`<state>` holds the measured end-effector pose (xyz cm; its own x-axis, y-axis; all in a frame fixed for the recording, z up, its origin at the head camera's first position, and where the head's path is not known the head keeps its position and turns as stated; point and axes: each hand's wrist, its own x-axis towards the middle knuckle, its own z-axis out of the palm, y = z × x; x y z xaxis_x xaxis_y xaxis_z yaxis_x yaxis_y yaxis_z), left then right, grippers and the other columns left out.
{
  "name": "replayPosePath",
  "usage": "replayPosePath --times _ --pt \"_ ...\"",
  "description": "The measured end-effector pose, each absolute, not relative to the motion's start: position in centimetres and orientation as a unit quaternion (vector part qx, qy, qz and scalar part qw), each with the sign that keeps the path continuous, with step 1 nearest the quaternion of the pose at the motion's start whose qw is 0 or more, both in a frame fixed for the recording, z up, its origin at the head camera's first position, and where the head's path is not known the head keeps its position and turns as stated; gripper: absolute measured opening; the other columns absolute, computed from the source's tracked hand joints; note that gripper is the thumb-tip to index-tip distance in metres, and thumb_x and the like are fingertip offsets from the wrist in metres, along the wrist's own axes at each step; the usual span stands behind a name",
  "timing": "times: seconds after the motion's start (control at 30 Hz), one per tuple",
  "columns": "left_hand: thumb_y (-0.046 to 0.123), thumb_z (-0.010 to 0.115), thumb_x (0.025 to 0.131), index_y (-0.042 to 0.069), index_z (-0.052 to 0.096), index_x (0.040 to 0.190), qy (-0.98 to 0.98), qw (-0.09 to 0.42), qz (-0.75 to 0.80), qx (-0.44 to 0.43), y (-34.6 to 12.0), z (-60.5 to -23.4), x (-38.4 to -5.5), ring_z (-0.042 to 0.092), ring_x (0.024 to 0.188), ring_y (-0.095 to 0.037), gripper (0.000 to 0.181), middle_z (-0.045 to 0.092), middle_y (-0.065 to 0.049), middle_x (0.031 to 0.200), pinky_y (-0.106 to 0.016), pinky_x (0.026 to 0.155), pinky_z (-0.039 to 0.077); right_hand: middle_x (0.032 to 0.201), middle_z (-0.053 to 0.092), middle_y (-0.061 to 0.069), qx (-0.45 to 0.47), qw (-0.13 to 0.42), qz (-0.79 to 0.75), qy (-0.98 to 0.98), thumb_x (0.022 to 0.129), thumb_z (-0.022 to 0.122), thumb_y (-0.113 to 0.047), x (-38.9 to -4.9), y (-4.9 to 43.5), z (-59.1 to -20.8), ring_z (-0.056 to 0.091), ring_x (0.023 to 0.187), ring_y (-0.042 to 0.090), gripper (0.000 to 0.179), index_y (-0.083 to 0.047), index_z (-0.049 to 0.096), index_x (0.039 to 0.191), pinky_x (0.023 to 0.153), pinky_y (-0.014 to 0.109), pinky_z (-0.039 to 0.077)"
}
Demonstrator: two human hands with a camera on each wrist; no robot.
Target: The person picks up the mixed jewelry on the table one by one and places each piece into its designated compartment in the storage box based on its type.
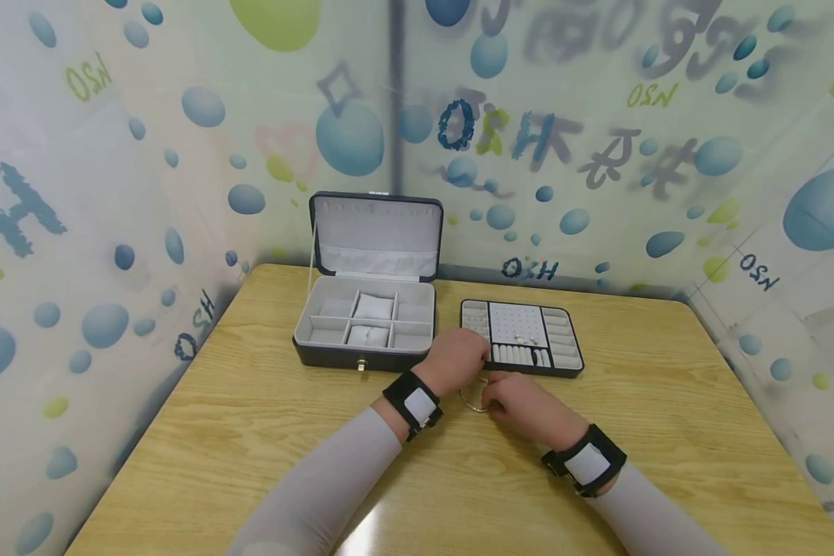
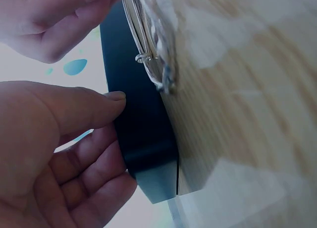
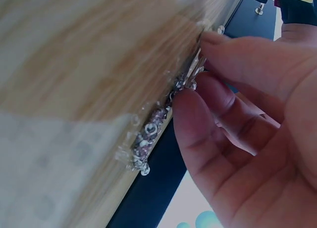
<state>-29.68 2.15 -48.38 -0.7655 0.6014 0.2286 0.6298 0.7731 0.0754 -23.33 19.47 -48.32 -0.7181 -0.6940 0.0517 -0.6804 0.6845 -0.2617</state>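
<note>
A shallow black-edged jewelry tray (image 1: 517, 318) with pale compartments lies on the table. My left hand (image 1: 459, 359) is at the tray's front left corner. In the left wrist view its thumb (image 2: 118, 97) touches the edge of the black wall, and curled fingers meet the tray beside it. Just in front of the tray my right hand (image 1: 528, 408) pinches a set of thin bracelets (image 1: 469, 401) between thumb and fingertips. Small silvery beads show along the bracelets (image 3: 151, 129) in the right wrist view, close over the wood.
An open jewelry box (image 1: 364, 358) stands left of the tray, lid (image 1: 378, 228) raised, with white cushions (image 1: 373, 306) in its middle compartments. Small earrings (image 1: 526, 340) sit on the tray's dotted panel. Patterned walls (image 1: 563, 154) enclose the wooden table (image 1: 667, 386) behind and at both sides.
</note>
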Motion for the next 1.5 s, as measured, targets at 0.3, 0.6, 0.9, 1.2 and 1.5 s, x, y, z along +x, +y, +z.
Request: replayPosePath --times 0.3,0.6,0.9,1.2,1.5 --pt "0.017 0.064 0.103 0.021 0.076 0.081 -0.936 0.096 -0.076 -0.331 2.1 -48.4 -29.6 0.069 0.077 -0.011 0.026 0.076 0.005 0.083 -0.031 0.061 0.054 0.086 0.063 -0.009 -0.391 0.009 -0.112 0.914 0.089 0.081 -0.005 -23.3 19.5 -48.5 0.054 0.077 0.001 0.014 -0.016 0.077 0.083 0.071 0.023 0.052" --pt "0.017 0.065 0.102 0.022 0.075 0.079 -0.937 0.097 -0.068 -0.329 2.2 -48.5 -29.7 0.07 0.077 -0.011 0.026 0.075 0.006 0.081 -0.031 0.061 0.054 0.087 0.062 -0.009 -0.385 -0.002 -0.09 0.918 0.09 0.08 -0.007 -23.0 19.4 -48.4 0.053 0.076 0.002 0.014 -0.017 0.074 0.082 0.07 0.024 0.051" --pt "0.019 0.065 0.103 0.02 0.077 0.081 -0.937 0.092 -0.077 -0.328 2.2 -48.3 -29.6 0.069 0.076 -0.012 0.025 0.076 0.005 0.082 -0.031 0.062 0.055 0.088 0.062 -0.008 -0.363 -0.005 -0.093 0.927 0.094 0.075 -0.01 -22.9 19.5 -48.0 0.053 0.075 0.003 0.013 -0.017 0.073 0.084 0.069 0.025 0.051" --pt "0.017 0.064 0.104 0.02 0.076 0.081 -0.939 0.086 -0.072 -0.326 2.2 -48.1 -29.4 0.066 0.074 -0.012 0.026 0.074 0.005 0.081 -0.03 0.061 0.053 0.087 0.061 -0.011 -0.352 -0.007 -0.14 0.926 0.095 0.071 -0.006 -23.1 20.2 -47.3 0.054 0.078 0.002 0.016 -0.019 0.073 0.086 0.072 0.025 0.051" --pt "0.018 0.066 0.103 0.02 0.078 0.085 -0.939 0.094 -0.069 -0.324 2.2 -48.2 -29.3 0.067 0.075 -0.011 0.022 0.075 0.004 0.083 -0.03 0.063 0.055 0.091 0.065 -0.009 -0.325 0.006 -0.179 0.928 0.097 0.074 -0.009 -23.4 21.1 -46.0 0.057 0.082 0.003 0.007 -0.015 0.076 0.095 0.076 0.029 0.055"
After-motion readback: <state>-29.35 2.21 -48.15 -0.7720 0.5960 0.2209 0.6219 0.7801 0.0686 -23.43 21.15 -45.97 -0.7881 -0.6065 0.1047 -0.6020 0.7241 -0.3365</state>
